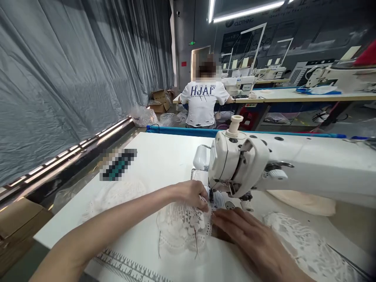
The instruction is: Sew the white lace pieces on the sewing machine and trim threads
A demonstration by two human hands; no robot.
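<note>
While the left hand [192, 193] curls over the top of a white lace piece [183, 229], its fingers are bent and drawn together, pinching the edge of the fabric just beside the presser foot [211, 195] of a white sewing machine [235, 164]. The thumb is mostly hidden, so how firmly it presses from below cannot be told. The right hand [246, 235] lies palm down on the other side, its fingers stretched out and close together, the tips reaching the lace's right edge in front of the needle area. Whether that hand pinches the material or only presses on it cannot be seen, since its underside is hidden.

The lace piece lies on the white table [164, 152], in front of the machine head and between the two hands, its scalloped lower part spread toward the wearer. Two dark thread ends [196, 243] trail down over it. Further right, beyond the right hand, lies another heap of lace [308, 244]; more pale lace [120, 196] rests on the left, behind the left forearm. A printed ruler scale [126, 266] runs along the near edge.
</note>
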